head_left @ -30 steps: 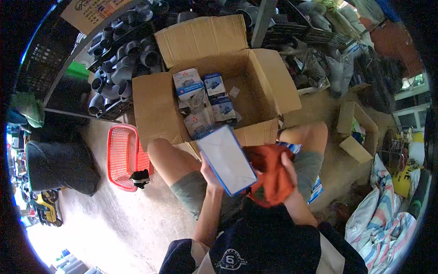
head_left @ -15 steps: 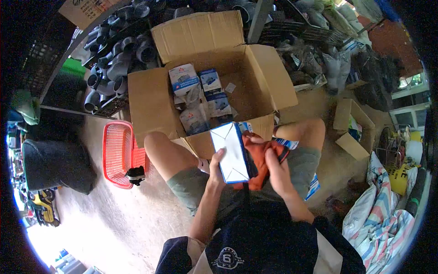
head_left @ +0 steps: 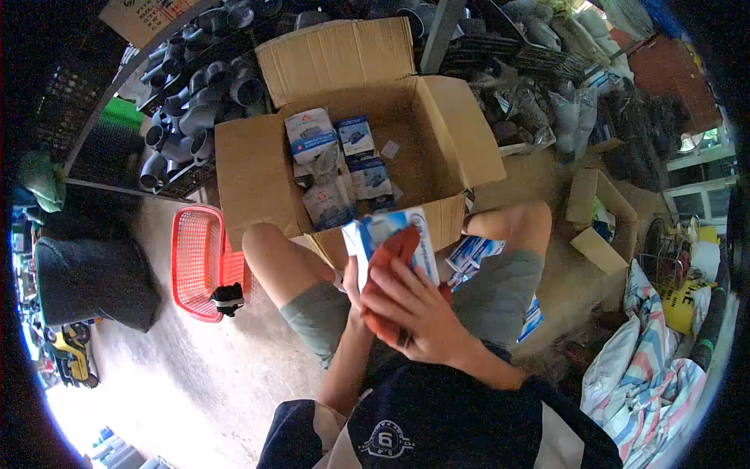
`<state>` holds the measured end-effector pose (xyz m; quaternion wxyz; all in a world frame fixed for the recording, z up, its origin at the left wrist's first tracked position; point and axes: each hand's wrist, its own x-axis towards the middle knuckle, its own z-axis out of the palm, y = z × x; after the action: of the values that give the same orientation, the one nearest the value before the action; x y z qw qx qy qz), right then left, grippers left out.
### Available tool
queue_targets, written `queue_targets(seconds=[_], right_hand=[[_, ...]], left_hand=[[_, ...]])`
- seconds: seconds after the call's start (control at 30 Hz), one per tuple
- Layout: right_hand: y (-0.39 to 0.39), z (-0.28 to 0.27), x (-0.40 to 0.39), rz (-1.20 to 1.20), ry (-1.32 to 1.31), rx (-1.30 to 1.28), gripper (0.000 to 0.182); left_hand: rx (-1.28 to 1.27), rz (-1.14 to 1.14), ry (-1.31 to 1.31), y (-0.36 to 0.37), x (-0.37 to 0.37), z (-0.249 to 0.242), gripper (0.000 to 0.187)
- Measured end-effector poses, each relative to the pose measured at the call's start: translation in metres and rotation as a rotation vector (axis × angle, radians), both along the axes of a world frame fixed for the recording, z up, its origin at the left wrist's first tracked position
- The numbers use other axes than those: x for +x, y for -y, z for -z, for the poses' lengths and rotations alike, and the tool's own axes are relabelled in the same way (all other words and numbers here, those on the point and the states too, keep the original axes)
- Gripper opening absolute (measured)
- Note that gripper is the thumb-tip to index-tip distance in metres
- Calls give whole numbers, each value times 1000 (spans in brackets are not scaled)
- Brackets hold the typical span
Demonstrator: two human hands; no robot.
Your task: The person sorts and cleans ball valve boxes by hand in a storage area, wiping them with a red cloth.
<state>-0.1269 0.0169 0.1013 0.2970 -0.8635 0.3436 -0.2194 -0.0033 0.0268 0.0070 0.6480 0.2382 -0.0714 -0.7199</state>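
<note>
My left hand (head_left: pixel 353 283) grips a blue-and-white carton (head_left: pixel 424 254) by its left side, above my lap. A printed face of the carton is turned up. My right hand (head_left: pixel 422 316) presses an orange-red cloth (head_left: pixel 401 245) against that face, fingers bent over the fabric. The cloth covers much of the carton and hides part of my left fingers. Just beyond my hands stands a large open cardboard box (head_left: pixel 461 129), with several smaller blue-and-white boxes (head_left: pixel 312 134) along its left side.
More blue-and-white packaging (head_left: pixel 474 254) lies by my right leg. A red plastic basket (head_left: pixel 195 262) is on the floor to the left, a black item (head_left: pixel 227 298) at its edge. Grey pipe fittings (head_left: pixel 205 113) are piled at the back left. A small open carton (head_left: pixel 600 219) stands right.
The carton has turned from its plain white end to a printed face. My right hand has moved left with the cloth, from beside the carton onto it.
</note>
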Motion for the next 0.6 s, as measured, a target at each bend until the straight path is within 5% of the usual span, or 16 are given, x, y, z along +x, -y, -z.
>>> queue_targets(seconds=[0.03,0.07,0.17,0.23,0.43,0.6], right_hand=[[-4,0,-5,-35,-52,-5,66],[-6,-1,-8,-68,-104,-7,67],[25,-8,-3,-22,-128,-60,70],[51,-14,4,131,-76,-84,62],[65,26,6,468,149,47,51],[22,8,-5,447,129,128,61]], left_hand=[[207,9,-73,5,3,-1,79],[106,125,-82,7,11,-1,79],[-82,-132,-99,1,-25,45,78],[-46,96,-79,-5,0,31,80],[25,-87,148,1,5,24,82],[-164,-105,-71,17,0,-4,81]])
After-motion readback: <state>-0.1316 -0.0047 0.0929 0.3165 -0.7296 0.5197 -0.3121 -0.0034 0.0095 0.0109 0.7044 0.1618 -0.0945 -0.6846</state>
